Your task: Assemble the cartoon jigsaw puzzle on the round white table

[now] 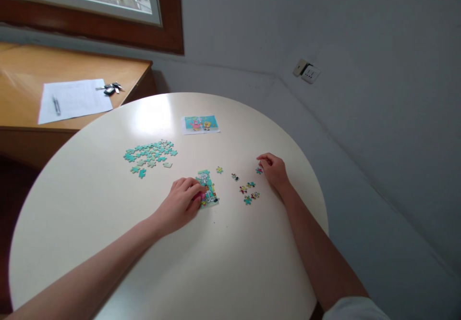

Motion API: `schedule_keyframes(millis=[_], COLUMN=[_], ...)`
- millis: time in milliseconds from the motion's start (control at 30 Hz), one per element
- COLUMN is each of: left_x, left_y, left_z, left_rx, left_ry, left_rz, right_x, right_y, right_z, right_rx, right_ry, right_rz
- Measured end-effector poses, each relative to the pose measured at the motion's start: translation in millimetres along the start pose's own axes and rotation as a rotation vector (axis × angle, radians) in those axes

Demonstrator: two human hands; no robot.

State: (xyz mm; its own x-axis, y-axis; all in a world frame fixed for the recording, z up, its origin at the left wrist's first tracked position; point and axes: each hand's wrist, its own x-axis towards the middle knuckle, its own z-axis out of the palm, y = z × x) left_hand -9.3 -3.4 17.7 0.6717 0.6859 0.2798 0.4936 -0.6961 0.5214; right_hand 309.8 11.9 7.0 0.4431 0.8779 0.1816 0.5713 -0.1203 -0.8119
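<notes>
A joined section of jigsaw puzzle (205, 179) with a squid-like cartoon figure lies on the round white table. My left hand (183, 196) rests at its left edge, fingers bent together over it and covering part of the picture; pink shows beside the fingertips. To the right, my right hand (274, 168) has its fingers curled, thumb and fingertips at a small pink-and-teal jigsaw piece (259, 170). Between the hands lie several loose pieces, among them a yellowish piece (219, 170), a dark-marked piece (235, 177) and a teal piece (248, 200).
A spread of mostly teal jigsaw pieces (153, 153) lies at the table's left. Farther back is a picture card (200, 124) with two cartoon figures. A wooden desk (21, 70) adjoins, bearing a paper sheet (77, 100), a pen (56, 105) and keys (111, 88).
</notes>
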Motion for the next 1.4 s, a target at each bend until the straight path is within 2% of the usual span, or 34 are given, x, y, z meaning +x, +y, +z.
schedule_keyframes(millis=[667, 1133, 1400], left_x=[1.4, 3.9, 4.0], left_y=[-0.9, 3.7, 2.7], left_z=[-0.6, -7.7, -5.4], left_rx=[-0.099, -0.250, -0.287], left_ry=[0.049, 0.138, 0.157], left_rz=[-0.019, -0.216, -0.228], right_x=[0.8, 0.7, 0.7], right_y=[2.7, 3.6, 3.4], right_z=[0.1, -0.3, -0.4], right_rx=[0.005, 0.007, 0.003], right_ry=[-0.002, 0.009, 0.007], right_rz=[-0.024, -0.050, -0.042])
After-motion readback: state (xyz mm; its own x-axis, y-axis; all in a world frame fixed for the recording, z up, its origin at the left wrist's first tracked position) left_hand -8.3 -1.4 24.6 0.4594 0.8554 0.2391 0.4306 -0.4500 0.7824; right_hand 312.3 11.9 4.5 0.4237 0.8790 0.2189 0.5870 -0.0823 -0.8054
